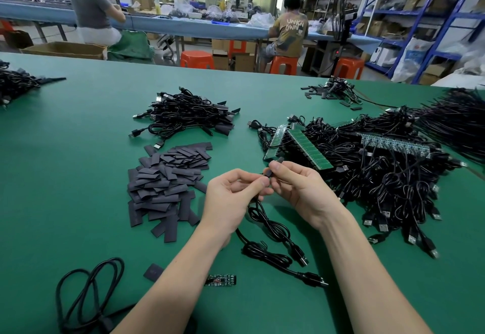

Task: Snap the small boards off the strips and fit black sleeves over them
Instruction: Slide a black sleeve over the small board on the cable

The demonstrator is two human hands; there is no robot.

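Note:
Above the green table (78,150), my left hand (233,194) and my right hand (301,189) meet fingertip to fingertip. Between them they pinch a black sleeve (274,167) on the end of a black USB cable (273,234), which hangs from my hands in loops onto the table. The board inside the sleeve is hidden. Flat black sleeves (168,184) lie heaped to the left. Green board strips (299,144) with attached cables lie at the right. One loose small board (221,280) lies by my left forearm, near a single sleeve (153,272).
A pile of sleeved cables (183,116) lies at centre back, and a smaller one (336,91) at far right. A big tangle of cables (393,176) fills the right side. A coiled cable (89,297) lies front left. Two people sit at a far bench.

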